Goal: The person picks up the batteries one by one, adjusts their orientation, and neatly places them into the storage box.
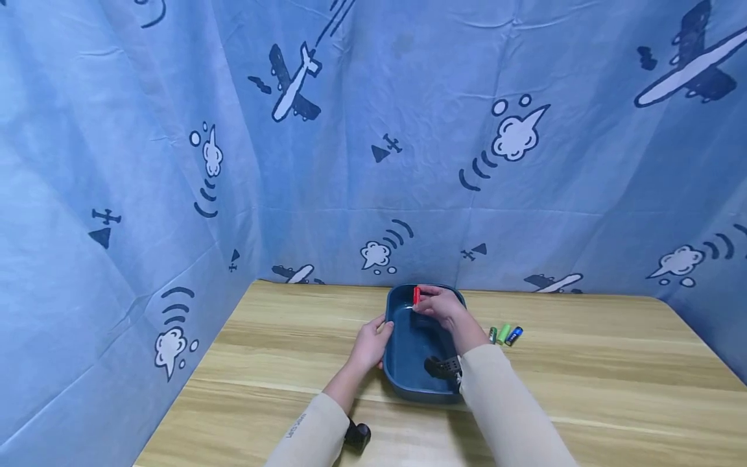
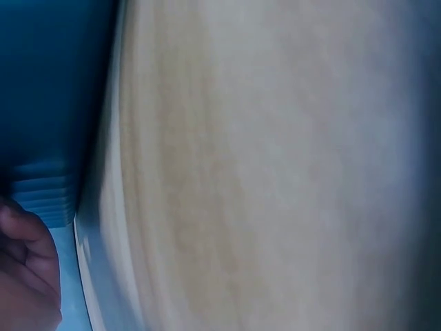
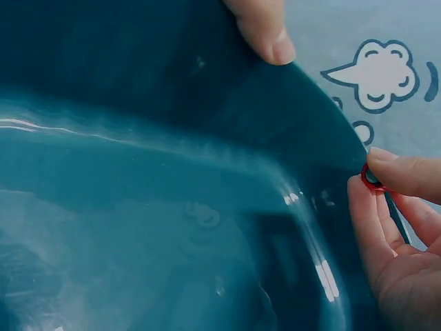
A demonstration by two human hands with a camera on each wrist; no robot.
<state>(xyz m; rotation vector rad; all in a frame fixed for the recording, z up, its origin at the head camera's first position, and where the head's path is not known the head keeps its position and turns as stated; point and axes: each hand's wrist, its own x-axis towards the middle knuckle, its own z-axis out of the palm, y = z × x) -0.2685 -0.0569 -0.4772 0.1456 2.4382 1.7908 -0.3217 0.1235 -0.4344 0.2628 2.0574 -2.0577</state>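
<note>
A dark blue-green plastic basin (image 1: 411, 363) stands on the table. My left hand (image 1: 370, 342) grips its left side, thumb over the rim and fingers outside; the thumb (image 3: 267, 33) shows at the top of the right wrist view. Over the far end of the basin, my right hand (image 1: 442, 306) pinches a red battery (image 1: 416, 296) between thumb and fingers, holding it about upright. In the right wrist view only the end of that battery (image 3: 372, 178) shows, near the rim. No battery is visible on the part of the basin floor in view.
To the right of the basin lie a dark green battery (image 1: 493, 335), a light green battery (image 1: 504, 335) and a blue battery (image 1: 514, 336), side by side on the wooden table (image 1: 607, 363). A blue printed curtain (image 1: 432, 162) hangs behind and along the left.
</note>
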